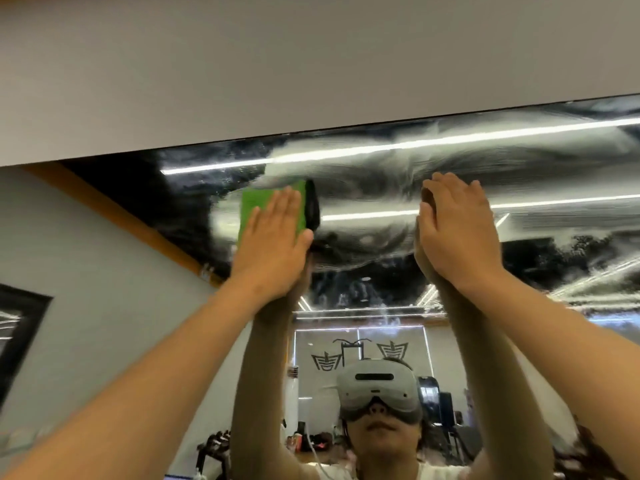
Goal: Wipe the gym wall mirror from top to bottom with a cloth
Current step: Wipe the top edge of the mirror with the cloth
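The wall mirror [381, 168] fills the middle and lower view, its top edge running just under the grey wall. White wet smears streak the glass near the top. A green cloth [256, 206] lies flat on the glass a little below the top edge, and my left hand [273, 244] presses it there with straight fingers. My right hand [457, 230] rests flat on the bare glass to the right of the cloth, fingers straight, holding nothing. Both arms reach up from below.
The grey wall [277, 64] above the mirror takes up the upper view. The glass reflects my arms, a person wearing a headset [379, 393], ceiling light strips and gym equipment. A dark framed picture [17, 327] shows in the reflection at left.
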Motion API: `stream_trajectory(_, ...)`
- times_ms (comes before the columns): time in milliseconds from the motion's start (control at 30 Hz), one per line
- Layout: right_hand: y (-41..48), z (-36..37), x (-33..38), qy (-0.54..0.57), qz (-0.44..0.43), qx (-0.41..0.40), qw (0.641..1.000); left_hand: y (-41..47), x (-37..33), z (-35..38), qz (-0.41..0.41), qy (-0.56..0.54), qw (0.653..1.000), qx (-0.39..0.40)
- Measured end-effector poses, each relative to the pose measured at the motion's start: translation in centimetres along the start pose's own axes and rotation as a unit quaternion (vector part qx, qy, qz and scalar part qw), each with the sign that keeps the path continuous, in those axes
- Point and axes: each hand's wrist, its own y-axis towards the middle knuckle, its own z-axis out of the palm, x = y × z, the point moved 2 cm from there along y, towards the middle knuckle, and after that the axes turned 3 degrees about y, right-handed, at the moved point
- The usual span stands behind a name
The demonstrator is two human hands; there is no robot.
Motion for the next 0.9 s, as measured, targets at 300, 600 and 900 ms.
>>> stream_trajectory(300, -0.6, 2.4, 12.2, 0.079, -0.024, -0.035, 0.996, 0.4, 6.4, -0.9, 0.076, -0.005, 0.997, 0.014)
stream_trajectory(600, 1.2, 7.6, 22.6, 0.141, -0.028, 0.164, 0.976, -1.2, 10.3, -2.8, 0.166, -0.179, 0.970, 0.017)
stream_trajectory(900, 0.8, 11.0, 23.2, -0.069, 0.009, 0.135, 0.988, -5.3, 19.5, -1.4, 0.017, -0.048, 0.986, -0.159)
